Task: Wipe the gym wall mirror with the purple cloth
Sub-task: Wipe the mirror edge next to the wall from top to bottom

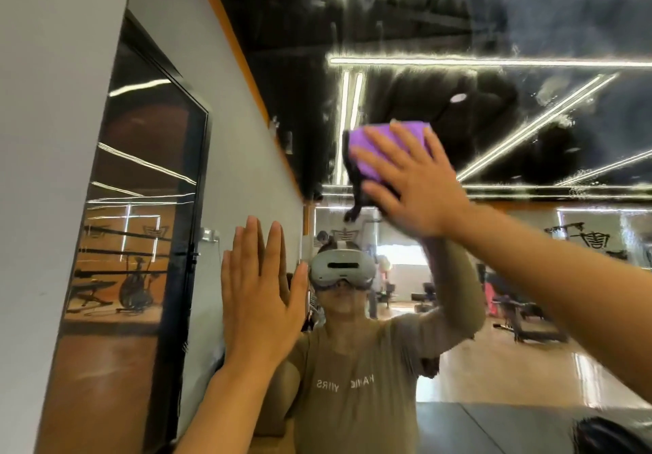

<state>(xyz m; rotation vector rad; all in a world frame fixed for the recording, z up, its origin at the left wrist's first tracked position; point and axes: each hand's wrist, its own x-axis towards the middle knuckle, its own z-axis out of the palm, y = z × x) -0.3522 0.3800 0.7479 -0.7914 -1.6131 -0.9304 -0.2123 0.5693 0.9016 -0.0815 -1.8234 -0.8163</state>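
Cloth: the purple cloth (381,157) lies flat on the wall mirror (529,107), high up, under the right hand (412,185).
Right fingers: straight and spread, pressing the cloth against the glass.
Left hand (261,298): flat, fingers straight and close together, apparently on the mirror lower down.
Handling: soft, light, folded cloth; likely slides easily on streaky glass, so a broad palm over its middle seems best.

Side wall (53,135) bounds mirror (529,128) leftward.

A gym — wall mirror (494,277) reflecting weight benches (529,326), an exercise bike (134,287) beside the doorway.
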